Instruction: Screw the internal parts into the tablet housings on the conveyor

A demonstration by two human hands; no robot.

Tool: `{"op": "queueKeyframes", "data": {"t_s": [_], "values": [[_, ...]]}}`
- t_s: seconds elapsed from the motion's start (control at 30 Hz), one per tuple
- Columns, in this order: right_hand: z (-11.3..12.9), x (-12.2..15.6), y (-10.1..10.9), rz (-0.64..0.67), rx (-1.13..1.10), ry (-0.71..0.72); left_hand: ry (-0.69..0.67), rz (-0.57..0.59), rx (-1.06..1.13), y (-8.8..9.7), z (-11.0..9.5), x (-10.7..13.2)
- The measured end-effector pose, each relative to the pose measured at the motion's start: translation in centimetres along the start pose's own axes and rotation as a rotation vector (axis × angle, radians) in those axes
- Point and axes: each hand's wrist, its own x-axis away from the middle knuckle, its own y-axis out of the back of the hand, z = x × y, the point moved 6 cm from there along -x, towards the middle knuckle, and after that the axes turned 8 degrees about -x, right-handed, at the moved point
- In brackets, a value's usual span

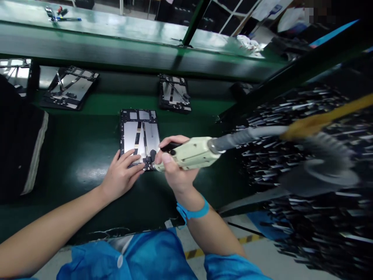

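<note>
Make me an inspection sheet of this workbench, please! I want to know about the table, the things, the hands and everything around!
Surface: green bench, shiny in places.
Work things: opened tablet-like device; pale handheld tool, tip at its lower right corner, contact unclear.
Clutter: blue pen and small items on the back ledge.
Left hand: fingers on the device's lower part.
Right hand: grips the tool.
Cables: grey cord runs rightward from the tool.
Surroundings: other opened devices farther back; yellow-black floor tape.
</note>
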Motion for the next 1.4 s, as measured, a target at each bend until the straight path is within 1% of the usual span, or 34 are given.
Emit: {"op": "queueKeyframes", "data": {"t_s": [0.1, 0.2, 0.3, 0.5, 0.57, 0.6, 0.67, 0.77, 0.83, 0.9, 0.97, 1.07, 1.17, 1.4], "values": [[-0.8, 0.5, -0.9, 0.045, -0.013, -0.026, 0.0, 0.005, -0.003, 0.0, 0.0, 0.0], [-1.3, 0.7, -0.8, 0.048, -0.02, -0.051, 0.001, 0.011, -0.001, 0.1, -0.2, -0.2], [-1.3, 0.7, -0.7, 0.042, -0.024, -0.068, 0.002, 0.018, 0.01, 0.2, -0.2, -0.3], [-1.3, 1.3, -1.7, 0.059, -0.011, -0.08, -0.013, 0.018, 0.018, 0.2, 0.0, 0.1], [-1.4, 1.3, -1.7, 0.06, -0.006, -0.085, -0.011, 0.018, 0.015, 0.1, 0.2, 0.3], [-1.3, 1.2, -1.4, 0.056, 0.004, -0.08, -0.011, 0.017, 0.013, 0.0, 0.3, 0.3], [-0.9, 0.6, 0.0, 0.013, 0.033, -0.037, -0.013, 0.018, 0.01, -0.1, 0.3, 0.4], [0.0, -0.7, 3.1, -0.119, 0.072, 0.08, -0.013, 0.021, 0.008, -0.2, 0.2, 0.3], [0.0, -1.3, 5.0, -0.199, 0.094, 0.122, -0.01, 0.022, 0.007, -0.1, 0.1, 0.2], [-0.5, -1.5, 6.1, -0.24, 0.122, 0.12, -0.009, 0.019, 0.005, 0.0, 0.1, 0.2], [-1.1, -1.5, 6.5, -0.245, 0.151, 0.093, -0.011, 0.017, 0.007, 0.1, 0.1, 0.2], [-1.7, -1.1, 6.2, -0.233, 0.197, 0.05, -0.012, 0.018, 0.008, 0.2, 0.2, 0.2], [-1.9, -1.0, 5.9, -0.234, 0.206, 0.027, -0.014, 0.017, 0.007, 0.2, 0.2, 0.2], [-2.0, -1.0, 6.1, -0.248, 0.199, 0.014, -0.016, 0.021, 0.015, 0.0, 0.2, 0.2]]}}
